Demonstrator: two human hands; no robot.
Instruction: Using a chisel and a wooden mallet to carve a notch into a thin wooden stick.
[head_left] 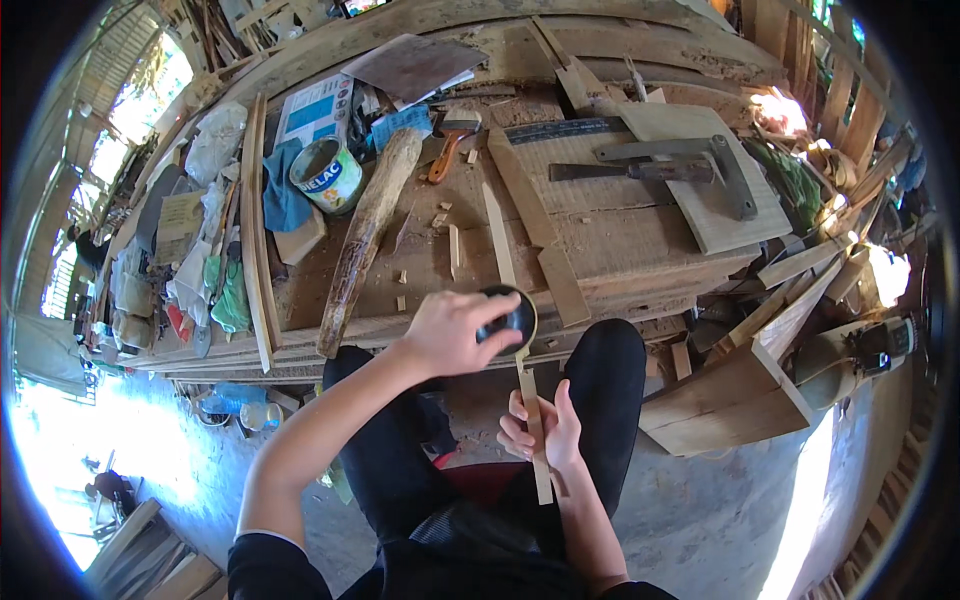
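Observation:
My left hand grips a round black disc-shaped thing with a yellowish rim, at the bench's front edge. A narrow yellowish band shows at its lower side, by the top of a thin wooden strip; whether they are joined I cannot tell. My right hand holds that strip nearly upright between my knees, thumb raised along its side. Just beyond the disc, a slim pointed wood piece lies on the workbench. A longer flat wooden piece rests to its right.
Across the bench lie a rough stick, a paint can, an orange-handled brush, a chisel and a metal square on a board. Plastic bags crowd the left. A wide plank leans at the right.

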